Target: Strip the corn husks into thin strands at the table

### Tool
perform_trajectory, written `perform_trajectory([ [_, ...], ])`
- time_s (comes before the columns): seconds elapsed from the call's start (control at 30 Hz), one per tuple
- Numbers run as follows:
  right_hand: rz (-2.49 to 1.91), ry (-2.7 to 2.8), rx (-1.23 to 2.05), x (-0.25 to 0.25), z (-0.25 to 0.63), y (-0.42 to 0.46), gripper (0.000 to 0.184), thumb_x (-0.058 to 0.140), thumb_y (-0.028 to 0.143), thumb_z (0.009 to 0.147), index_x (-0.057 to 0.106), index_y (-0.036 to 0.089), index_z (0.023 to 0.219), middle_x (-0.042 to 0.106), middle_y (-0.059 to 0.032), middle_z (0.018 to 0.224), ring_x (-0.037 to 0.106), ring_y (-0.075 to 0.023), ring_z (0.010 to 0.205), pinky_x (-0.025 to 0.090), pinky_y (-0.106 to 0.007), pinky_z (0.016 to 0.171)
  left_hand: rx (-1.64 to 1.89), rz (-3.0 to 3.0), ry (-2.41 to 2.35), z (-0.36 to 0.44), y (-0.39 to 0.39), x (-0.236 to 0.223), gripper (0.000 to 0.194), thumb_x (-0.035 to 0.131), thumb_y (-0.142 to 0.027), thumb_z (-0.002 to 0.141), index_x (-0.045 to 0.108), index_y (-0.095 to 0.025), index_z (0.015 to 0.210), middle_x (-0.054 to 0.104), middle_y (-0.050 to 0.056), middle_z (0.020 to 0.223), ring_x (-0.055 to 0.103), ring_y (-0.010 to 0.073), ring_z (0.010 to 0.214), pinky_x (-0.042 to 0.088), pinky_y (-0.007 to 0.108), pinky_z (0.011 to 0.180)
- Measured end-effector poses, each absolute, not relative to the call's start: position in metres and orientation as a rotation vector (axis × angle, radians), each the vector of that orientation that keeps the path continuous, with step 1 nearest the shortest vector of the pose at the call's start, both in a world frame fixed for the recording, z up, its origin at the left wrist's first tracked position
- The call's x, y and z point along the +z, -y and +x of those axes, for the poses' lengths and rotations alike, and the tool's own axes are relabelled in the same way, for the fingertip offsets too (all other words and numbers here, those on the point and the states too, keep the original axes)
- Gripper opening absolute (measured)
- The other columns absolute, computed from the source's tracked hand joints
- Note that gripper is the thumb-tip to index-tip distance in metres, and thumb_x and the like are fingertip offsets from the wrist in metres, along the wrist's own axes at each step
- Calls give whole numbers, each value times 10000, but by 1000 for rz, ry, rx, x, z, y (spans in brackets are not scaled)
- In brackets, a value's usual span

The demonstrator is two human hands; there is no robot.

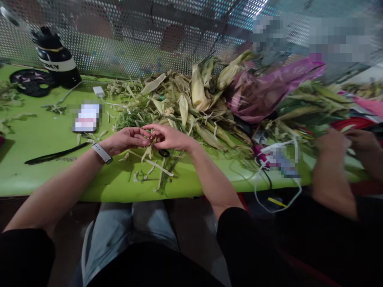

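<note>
Over the front of the green table point(116, 185), my left hand point(128, 139) and my right hand point(171, 137) meet, their fingertips pinched together. A small pale strip of corn husk point(147, 153) hangs below the fingertips, gripped between both hands; its upper part is hidden by the fingers. Below them lie thin cut husk strips point(161, 167) and green scraps. A dark ring point(164, 153), perhaps a scissors handle, shows just under my right hand. Behind the hands, a heap of dry corn husks point(199, 93) and a bunch of thin green stems point(131, 118) spread across the table.
A phone point(86, 118) lies at left, near a white charger point(98, 92) and a black strap point(56, 154). A black bottle point(60, 61) stands farther back. At right are a pink plastic bag point(254, 93), white cables point(256, 187) and another person's hands point(333, 141).
</note>
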State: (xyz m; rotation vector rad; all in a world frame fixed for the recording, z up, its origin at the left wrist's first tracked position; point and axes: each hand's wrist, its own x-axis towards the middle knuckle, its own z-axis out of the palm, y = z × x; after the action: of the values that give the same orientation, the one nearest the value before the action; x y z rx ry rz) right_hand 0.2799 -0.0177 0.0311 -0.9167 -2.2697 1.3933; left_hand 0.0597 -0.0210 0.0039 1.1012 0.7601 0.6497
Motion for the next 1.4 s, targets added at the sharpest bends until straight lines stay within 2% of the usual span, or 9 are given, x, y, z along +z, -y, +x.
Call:
perform_trajectory([
  [0.07, -907, 2293, 1367, 32, 281, 16, 648, 623, 129, 759, 425, 157, 1375, 640, -19, 913, 570, -98, 719, 467, -255, 684, 664, 1138, -789, 58, 20, 5, 339, 871, -173, 607, 710, -129, 901, 749, 40, 782, 690, 103, 691, 553, 196, 700],
  [0.23, -904, 2328, 1271, 29, 284, 14, 633, 645, 166, 767, 448, 172, 1368, 679, -39, 934, 606, -133, 786, 489, -299, 751, 760, 1274, -863, 56, 20, 12, 358, 895, -248, 563, 717, -124, 849, 746, 52, 746, 695, 123, 683, 551, 207, 666],
  [0.4, -953, 2366, 1142, 29, 284, 13, 607, 639, 149, 764, 472, 164, 1348, 690, -58, 975, 615, -135, 788, 482, -303, 755, 825, 1433, -941, 55, 21, 17, 358, 875, -345, 574, 712, -126, 806, 750, 78, 767, 717, 188, 727, 581, 301, 702],
  [0.53, -959, 2363, 1119, 32, 282, 15, 548, 624, 136, 766, 507, 155, 1301, 677, -54, 965, 600, -121, 759, 475, -291, 739, 862, 1689, -1025, 58, 26, 15, 336, 821, -400, 642, 718, -126, 809, 751, 84, 759, 712, 206, 710, 576, 325, 686],
  [0.67, -977, 2317, 1148, 29, 281, 15, 500, 647, 134, 744, 532, 156, 1230, 675, -51, 952, 598, -128, 782, 481, -286, 744, 1012, 2096, -1208, 66, 37, 10, 262, 727, -360, 767, 736, -134, 899, 764, 73, 811, 712, 207, 733, 544, 306, 681],
  [0.9, -1017, 2042, 1401, 19, 278, 5, 206, 561, 252, 869, 610, 133, 1031, 665, -45, 927, 584, -92, 643, 500, -248, 623, 1266, 2600, -1285, 72, 43, 0, 212, 587, -359, 894, 725, -208, 952, 758, 50, 819, 685, 165, 705, 489, 267, 640],
  [1.2, -891, 1932, 1569, 13, 277, 1, 260, 693, 314, 773, 663, 106, 927, 640, 15, 740, 548, -61, 577, 455, -200, 563, 1317, 2678, -1257, 71, 41, -4, 234, 549, -377, 931, 707, -207, 957, 750, 36, 835, 669, 146, 730, 477, 249, 664],
  [1.4, -912, 1861, 1483, 8, 277, -3, 260, 710, 340, 747, 675, 111, 866, 636, 9, 712, 557, -69, 581, 458, -193, 541, 1392, 2660, -1198, 70, 39, -4, 245, 551, -374, 930, 711, -191, 963, 741, 47, 805, 661, 150, 707, 481, 254, 645],
])
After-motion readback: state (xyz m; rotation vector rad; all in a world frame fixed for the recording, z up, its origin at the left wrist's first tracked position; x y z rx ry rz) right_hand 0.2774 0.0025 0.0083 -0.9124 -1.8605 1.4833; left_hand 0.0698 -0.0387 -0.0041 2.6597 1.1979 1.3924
